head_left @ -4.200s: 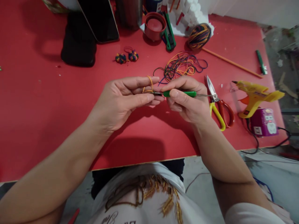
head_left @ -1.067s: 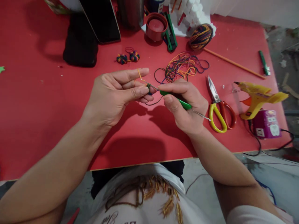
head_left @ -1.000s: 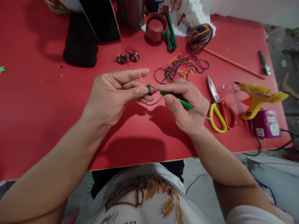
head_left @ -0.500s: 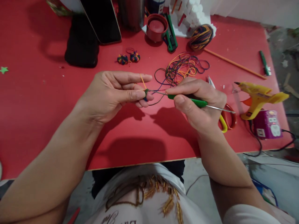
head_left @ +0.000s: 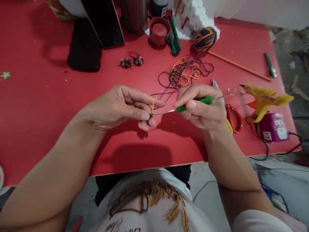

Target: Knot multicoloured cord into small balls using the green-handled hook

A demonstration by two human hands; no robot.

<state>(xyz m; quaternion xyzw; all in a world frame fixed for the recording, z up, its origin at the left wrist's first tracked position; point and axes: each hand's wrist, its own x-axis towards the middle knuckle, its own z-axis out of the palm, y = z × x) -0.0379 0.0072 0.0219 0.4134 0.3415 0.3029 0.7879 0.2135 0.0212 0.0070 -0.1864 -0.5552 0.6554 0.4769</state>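
Between thumb and fingers, my left hand [head_left: 131,108] pinches a small dark crochet piece [head_left: 150,119]. An orange strand of yarn [head_left: 153,104] runs up from the piece over my stretched index finger. My right hand [head_left: 201,106] grips a crochet hook [head_left: 206,100] by its green handle, its metal tip at the piece. From my left hand, strands lead back to a loose tangle of multicoloured yarn [head_left: 184,72]. Two small crocheted pieces [head_left: 132,61] lie farther back on the red table [head_left: 48,129].
Right of my right hand lie scissors [head_left: 233,119], a yellow glue gun [head_left: 262,96] and a purple box [head_left: 275,127]. Farther back are a yarn ball [head_left: 205,39], an orange stick [head_left: 238,65], a green cutter [head_left: 174,37], a red cup [head_left: 159,30], a phone [head_left: 103,22] and a black pouch [head_left: 84,48].
Both hands have shifted; my left hand and the crochet piece are lower, nearer the table's front edge. The hook has tilted, its rear end swinging up. The orange strand now stands more upright.
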